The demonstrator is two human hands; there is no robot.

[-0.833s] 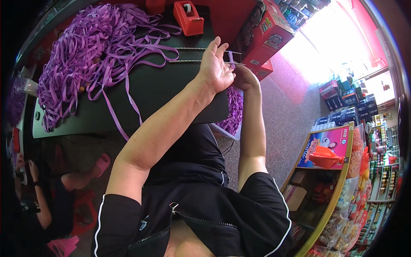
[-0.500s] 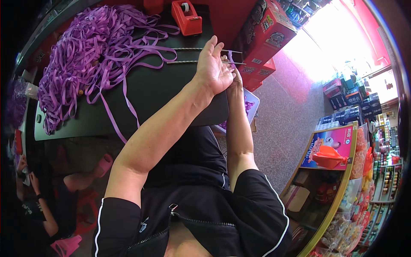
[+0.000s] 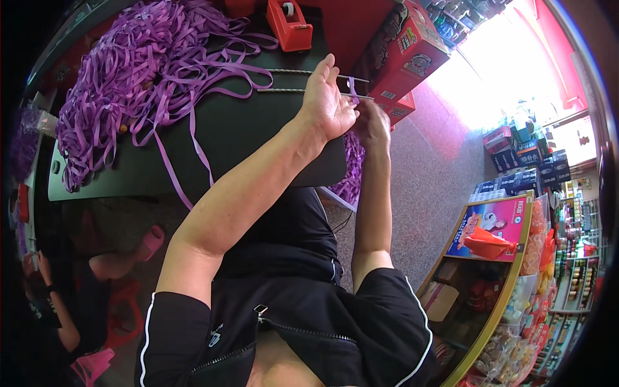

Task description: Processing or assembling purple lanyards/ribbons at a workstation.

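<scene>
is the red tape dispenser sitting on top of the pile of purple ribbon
No, the red tape dispenser stands on the dark table, to the right of the purple ribbon pile.

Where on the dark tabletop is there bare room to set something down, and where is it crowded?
Bare dark tabletop lies between the heap of purple ribbon strips and the left hand, crossed only by trailing strips. The far left is crowded with ribbon; the far edge holds a red tape dispenser and thin metal rods.
</scene>
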